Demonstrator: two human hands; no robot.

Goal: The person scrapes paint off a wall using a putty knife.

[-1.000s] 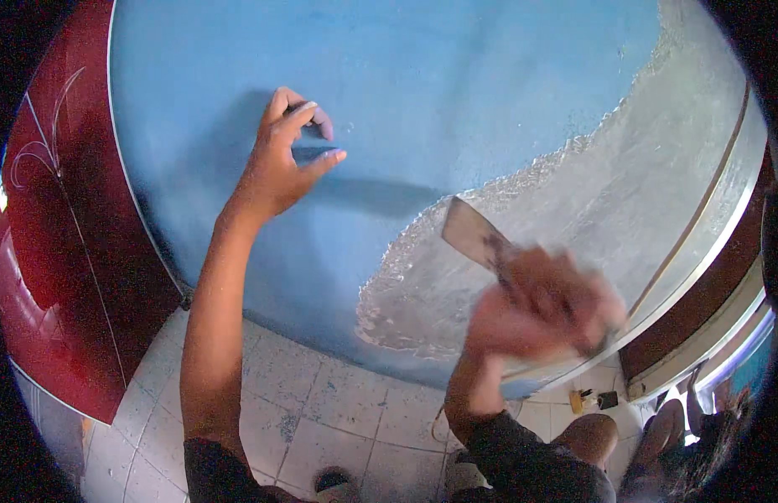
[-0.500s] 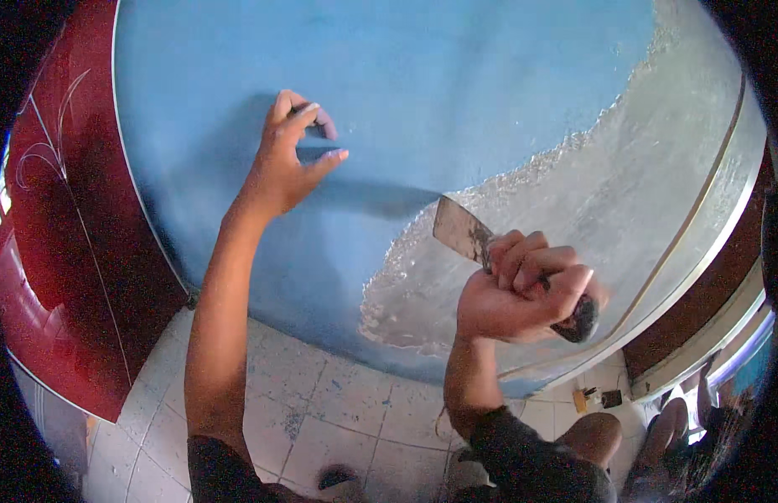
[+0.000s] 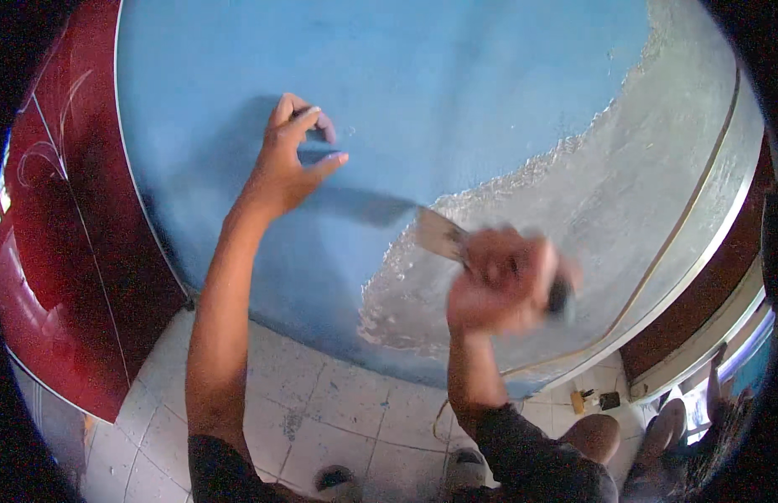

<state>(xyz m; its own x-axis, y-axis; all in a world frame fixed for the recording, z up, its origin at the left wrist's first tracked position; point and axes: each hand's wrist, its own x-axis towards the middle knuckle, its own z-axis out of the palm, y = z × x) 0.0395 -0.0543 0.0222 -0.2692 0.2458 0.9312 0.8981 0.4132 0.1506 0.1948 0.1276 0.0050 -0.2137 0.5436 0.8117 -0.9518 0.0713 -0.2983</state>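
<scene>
Right hand (image 3: 505,281): closed around the dark handle (image 3: 561,298) of a flat metal-bladed scraper (image 3: 440,234) — a fist grip, apparently for firm blade control — at the ragged edge of the blue-coated, partly grey panel (image 3: 389,84). Left hand (image 3: 293,159): loosely curled, empty; panel contact cannot be confirmed.

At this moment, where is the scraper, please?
In the head view, the scraper is just right of centre, in the right hand, near the ragged edge where blue coating meets grey surface.
</scene>
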